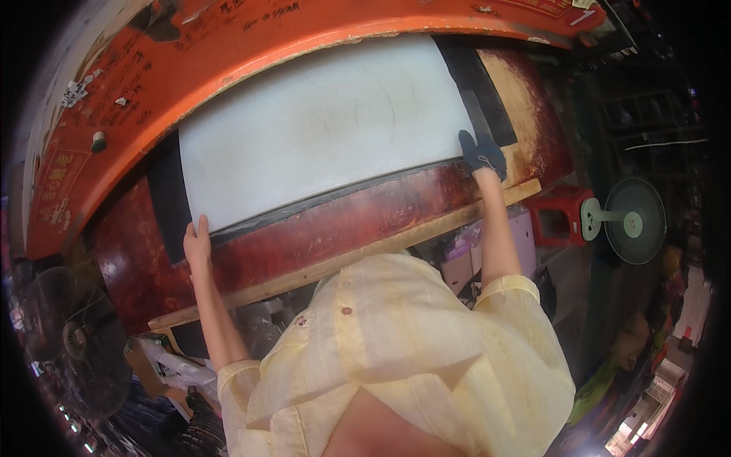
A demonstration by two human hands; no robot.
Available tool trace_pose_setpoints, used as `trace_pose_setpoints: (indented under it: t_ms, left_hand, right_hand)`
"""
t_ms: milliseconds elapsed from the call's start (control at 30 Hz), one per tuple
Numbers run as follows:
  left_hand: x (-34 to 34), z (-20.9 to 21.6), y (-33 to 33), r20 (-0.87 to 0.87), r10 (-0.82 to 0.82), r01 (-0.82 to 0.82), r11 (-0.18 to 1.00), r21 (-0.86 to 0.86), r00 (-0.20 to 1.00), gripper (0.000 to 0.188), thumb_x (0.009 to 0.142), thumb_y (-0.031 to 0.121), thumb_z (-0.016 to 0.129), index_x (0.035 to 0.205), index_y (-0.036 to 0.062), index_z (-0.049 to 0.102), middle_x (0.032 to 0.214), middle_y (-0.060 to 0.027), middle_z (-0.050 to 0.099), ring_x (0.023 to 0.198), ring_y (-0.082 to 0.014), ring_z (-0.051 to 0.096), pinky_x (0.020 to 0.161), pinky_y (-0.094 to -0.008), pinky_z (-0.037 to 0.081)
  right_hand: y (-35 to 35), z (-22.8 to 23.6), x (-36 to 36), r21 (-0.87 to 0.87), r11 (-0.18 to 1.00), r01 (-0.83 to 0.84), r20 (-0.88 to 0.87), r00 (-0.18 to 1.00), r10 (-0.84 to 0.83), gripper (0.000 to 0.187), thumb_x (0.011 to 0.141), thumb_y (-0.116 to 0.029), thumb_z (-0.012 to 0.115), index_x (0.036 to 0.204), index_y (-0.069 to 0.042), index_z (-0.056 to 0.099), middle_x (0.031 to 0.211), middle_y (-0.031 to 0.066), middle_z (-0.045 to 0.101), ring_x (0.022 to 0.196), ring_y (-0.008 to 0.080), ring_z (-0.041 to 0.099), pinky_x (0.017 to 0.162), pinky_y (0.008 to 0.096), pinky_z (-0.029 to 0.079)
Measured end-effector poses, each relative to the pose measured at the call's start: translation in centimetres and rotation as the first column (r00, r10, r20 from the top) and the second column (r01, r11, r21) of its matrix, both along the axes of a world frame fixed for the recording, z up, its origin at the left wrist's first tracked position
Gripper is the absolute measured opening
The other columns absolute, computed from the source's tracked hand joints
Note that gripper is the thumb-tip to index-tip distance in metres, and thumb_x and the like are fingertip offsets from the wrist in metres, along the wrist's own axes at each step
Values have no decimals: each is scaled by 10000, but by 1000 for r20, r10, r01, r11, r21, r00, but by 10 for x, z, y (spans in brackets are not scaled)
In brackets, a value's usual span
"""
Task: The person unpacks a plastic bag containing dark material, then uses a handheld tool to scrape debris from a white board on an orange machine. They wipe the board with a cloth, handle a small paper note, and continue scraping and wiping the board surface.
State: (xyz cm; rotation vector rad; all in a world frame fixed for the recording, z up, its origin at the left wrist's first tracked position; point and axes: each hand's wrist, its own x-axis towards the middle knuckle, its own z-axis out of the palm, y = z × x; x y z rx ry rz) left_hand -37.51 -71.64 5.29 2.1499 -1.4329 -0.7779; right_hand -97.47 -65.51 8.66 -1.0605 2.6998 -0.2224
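A large white rectangular board [327, 122] with faint scuffs and curved marks lies across a black sheet [164, 190] on the dark red worktable. My left hand [198, 245], bare, holds the board's near left corner, with part of the fingers out of sight. At the near right corner, my right hand [484, 156] wears a dark blue glove and grips the board's edge. Black sheet shows past the board's left and right ends and in a thin strip along its near edge.
An orange panel [251, 46] with handwriting curves along the far side. The worktable [304, 236] has a wooden front edge [365, 251]. To the right stand a red stool [554, 215] and a fan [628, 222]; another fan [76, 339] is at left. Boxes sit below.
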Motion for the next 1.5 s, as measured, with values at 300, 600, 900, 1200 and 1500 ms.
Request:
trace_pose_setpoints:
  t_ms: [300, 600, 900, 1200, 1500]
  left_hand:
    - [-6, 10, 4, -344, 216, -186, 975, 118, 914, 421, 917, 263, 620, 1177, -65, 576, 1129, -120, 635, 1012, -167, 576, 906, -296, 421]
    - [18, 36, -18, -277, 282, -239, 954, 180, 919, 356, 850, 309, 680, 1129, 95, 625, 915, 29, 600, 789, -81, 501, 661, -239, 351]
    - [96, 29, -82, -177, 12, 21, 983, 183, 984, 445, 900, 460, 585, 1141, 87, 610, 974, 7, 589, 829, -106, 492, 692, -305, 402]
    - [93, 32, -90, -341, 245, -81, 898, 432, 907, 670, 843, 631, 541, 1226, 82, 577, 1108, -44, 612, 986, -196, 538, 774, -345, 433]
    - [65, 42, -101, -327, 277, -131, 905, 406, 903, 696, 800, 766, 443, 1095, 156, 604, 897, 34, 604, 774, -95, 506, 612, -258, 376]
  right_hand:
    - [-15, -7, -21, -118, 992, -33, 121, 992, 47, 690, 858, -629, 443, 1163, -36, 624, 1164, 243, 607, 1115, 407, 557, 939, 422, 431]
    - [-4, 4, 13, 74, 996, -57, 77, 996, 52, 723, 878, -645, 405, 1132, -6, 627, 1135, 277, 600, 1088, 428, 559, 920, 447, 434]
    - [31, 14, 100, 64, 997, 43, 168, 984, -53, 742, 872, -627, 434, 1312, -35, 507, 1315, 229, 521, 1210, 387, 504, 1022, 424, 382]
    - [24, -4, 96, 29, 990, 139, 167, 976, -142, 716, 900, -603, 403, 1305, -24, 518, 1323, 226, 516, 1193, 381, 518, 995, 427, 397]
    - [16, -25, 61, -99, 714, 693, 902, 365, -230, 655, 905, -513, 556, 1299, 9, 514, 1202, 101, 615, 1061, 228, 597, 891, 323, 477]
